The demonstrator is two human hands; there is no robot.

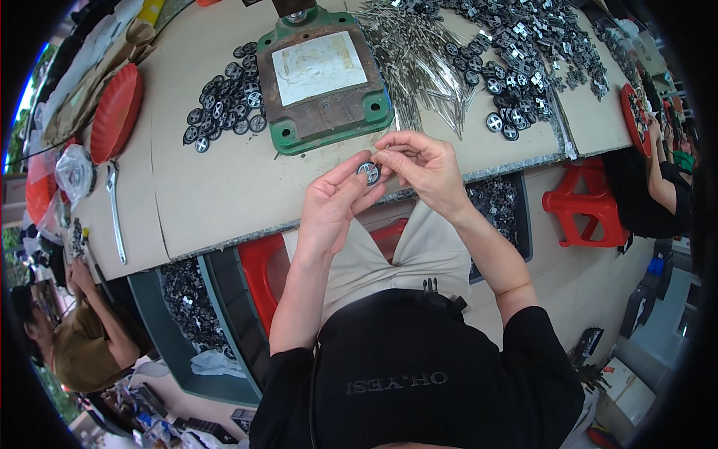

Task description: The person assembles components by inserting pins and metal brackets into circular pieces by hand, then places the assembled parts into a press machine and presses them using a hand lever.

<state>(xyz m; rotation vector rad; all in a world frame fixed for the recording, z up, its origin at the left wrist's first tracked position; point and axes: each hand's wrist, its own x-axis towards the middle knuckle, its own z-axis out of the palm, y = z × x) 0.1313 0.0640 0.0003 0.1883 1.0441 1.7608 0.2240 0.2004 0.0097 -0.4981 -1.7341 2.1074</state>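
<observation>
Pinching a small black wheel (368, 173) between left hand (333, 202) and right hand (422, 168).

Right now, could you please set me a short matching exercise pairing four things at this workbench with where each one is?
Things:
1. small wheel
2. green press base
3. wrench
4. pile of metal pins

Places:
A. lying near the table's left edge
B. pinched between left hand and right hand
C. just right of the press base
D. centre of the table, top

Pairs: 1-B, 2-D, 3-A, 4-C
</observation>
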